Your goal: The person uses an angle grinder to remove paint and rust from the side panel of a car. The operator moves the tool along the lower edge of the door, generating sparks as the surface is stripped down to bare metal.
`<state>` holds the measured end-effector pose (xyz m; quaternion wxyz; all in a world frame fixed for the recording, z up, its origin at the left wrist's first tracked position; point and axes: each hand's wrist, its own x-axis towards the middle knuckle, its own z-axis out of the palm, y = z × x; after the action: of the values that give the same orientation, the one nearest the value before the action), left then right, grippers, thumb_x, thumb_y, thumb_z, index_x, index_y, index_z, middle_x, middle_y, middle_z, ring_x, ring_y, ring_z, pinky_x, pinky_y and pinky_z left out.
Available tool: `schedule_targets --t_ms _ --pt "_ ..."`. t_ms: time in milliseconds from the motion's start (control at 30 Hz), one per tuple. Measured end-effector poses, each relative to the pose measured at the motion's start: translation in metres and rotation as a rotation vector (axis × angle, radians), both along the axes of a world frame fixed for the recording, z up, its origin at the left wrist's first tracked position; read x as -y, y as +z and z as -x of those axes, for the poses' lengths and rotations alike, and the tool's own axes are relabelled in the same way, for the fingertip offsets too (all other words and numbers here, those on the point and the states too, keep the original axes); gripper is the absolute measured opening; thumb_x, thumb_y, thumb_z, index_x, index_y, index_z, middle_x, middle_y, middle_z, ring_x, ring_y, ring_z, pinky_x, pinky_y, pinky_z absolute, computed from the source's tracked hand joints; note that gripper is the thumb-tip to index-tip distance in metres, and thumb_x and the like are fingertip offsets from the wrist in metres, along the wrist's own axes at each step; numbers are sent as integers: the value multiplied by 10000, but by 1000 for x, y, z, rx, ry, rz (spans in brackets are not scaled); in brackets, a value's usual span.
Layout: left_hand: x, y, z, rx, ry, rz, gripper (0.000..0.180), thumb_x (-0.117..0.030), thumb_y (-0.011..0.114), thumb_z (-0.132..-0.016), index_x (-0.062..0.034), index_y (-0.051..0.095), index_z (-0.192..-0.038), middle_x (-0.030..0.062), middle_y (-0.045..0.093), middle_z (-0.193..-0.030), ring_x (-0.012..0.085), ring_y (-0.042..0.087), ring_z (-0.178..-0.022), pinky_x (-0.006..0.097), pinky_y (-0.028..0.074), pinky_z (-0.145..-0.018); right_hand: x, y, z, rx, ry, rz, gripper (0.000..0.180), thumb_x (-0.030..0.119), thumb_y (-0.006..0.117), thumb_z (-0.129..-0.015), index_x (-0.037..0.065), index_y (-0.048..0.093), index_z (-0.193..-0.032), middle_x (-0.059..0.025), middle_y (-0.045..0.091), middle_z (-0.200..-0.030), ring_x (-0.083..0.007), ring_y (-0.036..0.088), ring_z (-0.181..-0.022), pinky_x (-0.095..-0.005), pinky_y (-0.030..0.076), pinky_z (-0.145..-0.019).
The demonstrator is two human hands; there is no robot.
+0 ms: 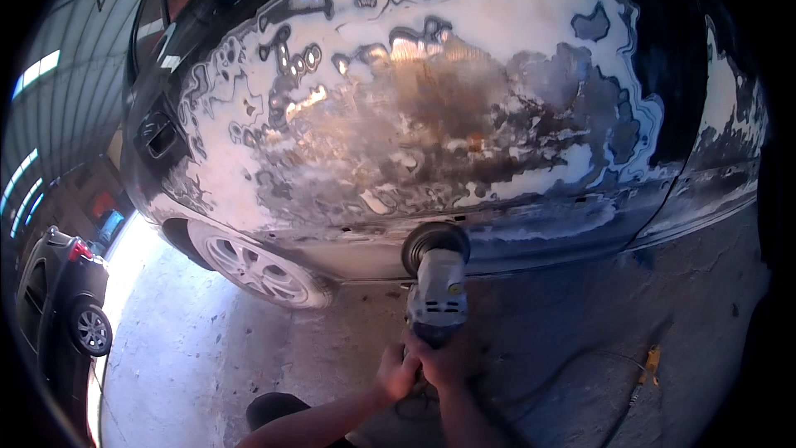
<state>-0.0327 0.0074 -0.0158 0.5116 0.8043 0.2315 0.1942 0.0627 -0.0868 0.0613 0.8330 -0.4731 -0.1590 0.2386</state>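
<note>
Both hands clamp the rear of a grey angle grinder [437, 282]: left hand [396, 372] beside right hand [441, 358], touching. Ahead of them, its dark disc [434, 246] meets the lower edge of a car door panel [431, 108]. Above the hands, most paint is stripped to bare metal and pale filler; dark patches remain toward the right and along the sill, apparently still unsanded.

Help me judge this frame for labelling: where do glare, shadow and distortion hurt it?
Head view: glare off the sanded car door washes out its upper part; bright daylight blows out the floor at left; the fisheye bends the car and blackens the corners; both hands on the grinder sit in dim shadow, slightly soft.
</note>
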Motion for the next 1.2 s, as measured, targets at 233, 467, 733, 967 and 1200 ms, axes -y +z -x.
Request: schedule_targets --t_ms 233,467,733,967,1200 --pt "6 -2 0 214 0 -453 319 -293 455 -884 -26 554 -1026 227 562 -953 350 558 -831 412 452 -699 5 11 -9 154 106 130 390 187 778 -636 14 623 -949 -77 660 -880 -152 633 -793 -304 498 -725" --pt "5 -2 -7 226 21 -174 336 -284 441 -884 15 561 -975 179 599 -890 250 576 -775 366 460 -653 1 7 -8 63 83 80 390 195 782 -635 9 625 -940 -83 663 -873 -163 639 -795 -315 501 -737" --pt "13 18 -14 230 42 76 359 -284 434 -884 31 575 -986 145 629 -865 221 592 -791 329 472 -687 1 11 -6 43 48 59 382 212 792 -634 15 640 -924 -78 672 -870 -158 645 -807 -317 506 -733" --pt "22 49 -16 175 -11 -160 375 -283 402 -898 19 556 -1057 174 602 -980 276 579 -901 368 460 -768 1 12 -2 127 36 195 380 225 790 -637 19 650 -923 -79 680 -834 -178 658 -770 -312 514 -704" --pt "-1 -16 -7 282 65 -93 394 -284 391 -890 5 543 -1108 177 575 -1072 315 551 -1007 394 436 -847 -1 30 -4 262 93 309 413 271 787 -629 11 642 -916 -112 680 -837 -208 668 -788 -337 517 -727"
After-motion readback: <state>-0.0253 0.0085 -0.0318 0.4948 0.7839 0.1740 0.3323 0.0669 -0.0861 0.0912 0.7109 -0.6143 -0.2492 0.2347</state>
